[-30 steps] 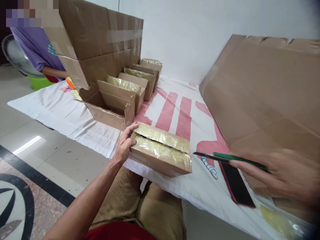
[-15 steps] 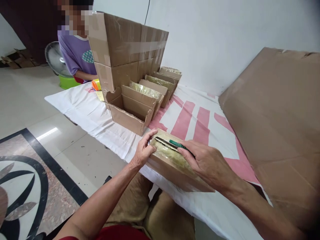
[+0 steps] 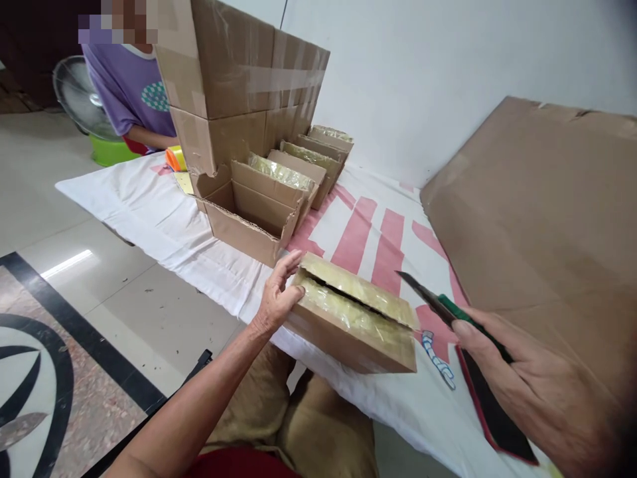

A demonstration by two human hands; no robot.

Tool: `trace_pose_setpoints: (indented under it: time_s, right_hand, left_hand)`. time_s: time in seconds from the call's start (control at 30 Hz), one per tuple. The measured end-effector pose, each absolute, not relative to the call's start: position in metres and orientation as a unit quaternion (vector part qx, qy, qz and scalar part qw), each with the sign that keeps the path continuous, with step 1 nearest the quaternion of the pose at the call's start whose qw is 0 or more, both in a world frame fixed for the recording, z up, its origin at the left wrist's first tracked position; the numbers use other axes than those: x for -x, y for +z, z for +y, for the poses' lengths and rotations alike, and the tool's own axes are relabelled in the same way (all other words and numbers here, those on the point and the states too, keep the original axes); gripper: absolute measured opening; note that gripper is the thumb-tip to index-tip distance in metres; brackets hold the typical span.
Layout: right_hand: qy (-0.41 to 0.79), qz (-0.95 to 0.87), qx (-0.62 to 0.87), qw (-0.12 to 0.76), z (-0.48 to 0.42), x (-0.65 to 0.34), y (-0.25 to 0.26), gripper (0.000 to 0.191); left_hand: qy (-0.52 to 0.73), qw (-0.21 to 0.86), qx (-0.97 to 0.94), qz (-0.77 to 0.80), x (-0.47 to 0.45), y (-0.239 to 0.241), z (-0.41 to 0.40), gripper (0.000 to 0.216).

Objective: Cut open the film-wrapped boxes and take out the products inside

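Note:
A cardboard box [image 3: 348,342] with clear and yellowish tape over its top lies at the near edge of the cloth-covered table. A dark slit runs along the taped top. My left hand [image 3: 279,292] grips the box's left end, thumb on the near top edge and fingers on the far side. To the right of the box, my right hand [image 3: 517,372] holds a green-handled utility knife [image 3: 450,305] in the air, its blade pointing up and left, apart from the box. Part of the handle is hidden in my palm.
An open cardboard box [image 3: 243,226] stands beyond my left hand, with several more boxes in a row behind it. Tall stacked cartons [image 3: 233,73] rise behind them. A cardboard sheet [image 3: 537,219] leans at right. A dark red-edged phone-like object [image 3: 492,405] lies below my right hand. A person [image 3: 134,99] sits across.
My right hand has drawn the utility knife out of the box's top and moved right, away from it. The slit now shows along its length. My left hand stays on the box.

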State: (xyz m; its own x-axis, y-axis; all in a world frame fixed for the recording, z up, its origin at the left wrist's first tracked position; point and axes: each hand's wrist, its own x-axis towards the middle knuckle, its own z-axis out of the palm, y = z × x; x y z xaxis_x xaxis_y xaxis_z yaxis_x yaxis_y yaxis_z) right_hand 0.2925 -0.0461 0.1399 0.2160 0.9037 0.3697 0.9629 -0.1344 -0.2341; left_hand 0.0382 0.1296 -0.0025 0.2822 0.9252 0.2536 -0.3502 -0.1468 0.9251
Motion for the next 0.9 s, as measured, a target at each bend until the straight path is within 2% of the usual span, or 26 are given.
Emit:
trace_pose_setpoints:
  time_s: [0.17, 0.27, 0.37, 0.43, 0.5, 0.6, 0.7, 0.8, 0.9]
  right_hand:
    - [-0.1, -0.523, 0.813, 0.236, -0.09, -0.334, 0.044, 0.039]
    - [-0.146, -0.532, 0.81, 0.197, -0.101, -0.333, -0.016, 0.038]
    - [-0.124, -0.561, 0.804, 0.154, -0.103, -0.325, -0.044, 0.035]
    - [-0.113, -0.558, 0.803, 0.176, -0.102, -0.321, -0.038, 0.036]
    - [-0.088, -0.542, 0.798, 0.249, -0.101, -0.316, -0.017, 0.038]
    - [-0.015, -0.539, 0.758, 0.367, -0.098, -0.295, 0.025, 0.037]
    - [0.017, -0.589, 0.676, 0.442, -0.098, -0.265, 0.056, 0.034]
    - [-0.001, -0.653, 0.61, 0.449, -0.098, -0.242, 0.066, 0.031]
    - [-0.04, -0.698, 0.589, 0.406, -0.095, -0.236, 0.067, 0.023]
  left_hand:
    - [0.565, 0.499, -0.559, 0.346, -0.03, -0.007, 0.113, 0.043]
    - [0.555, 0.445, -0.608, 0.353, -0.017, -0.002, 0.098, 0.037]
    - [0.541, 0.4, -0.643, 0.365, -0.008, 0.006, 0.086, 0.036]
    - [0.531, 0.384, -0.654, 0.377, -0.007, 0.011, 0.08, 0.036]
    - [0.535, 0.399, -0.642, 0.377, -0.008, 0.014, 0.077, 0.038]
    - [0.556, 0.482, -0.578, 0.352, -0.008, 0.012, 0.078, 0.035]
    - [0.549, 0.549, -0.543, 0.319, -0.003, 0.009, 0.083, 0.032]
    - [0.521, 0.553, -0.566, 0.319, 0.008, 0.005, 0.087, 0.039]
    - [0.483, 0.565, -0.585, 0.325, 0.023, 0.001, 0.092, 0.029]
